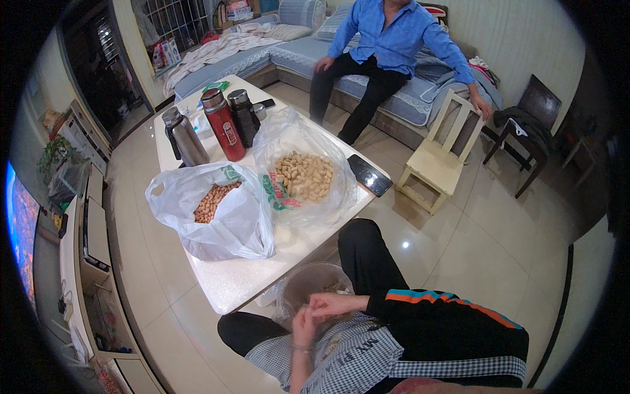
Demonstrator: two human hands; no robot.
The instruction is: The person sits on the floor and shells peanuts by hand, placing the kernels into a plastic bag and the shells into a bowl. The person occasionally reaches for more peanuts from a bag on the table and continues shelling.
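My left hand [304,326], with a band at its wrist, and my right hand [333,304] meet at the fingertips above a bin [315,271] between my knees. The fingers look pinched together; whatever is between them is too small to make out. Light brown scraps, seemingly shells [335,287], lie inside the bin. On the table [236,276] ahead, an open white plastic bag [246,229] holds reddish shelled peanuts [212,203]. Beside it, a clear plastic bag [339,209] contains unshelled peanuts [306,177].
A steel flask [187,138], a red flask [224,128] and a dark flask [243,118] stand farther back. One phone [369,175] lies at the table's right corner. Across from me a person [389,44] sits on the sofa [295,54], one hand on a wooden chair [435,160].
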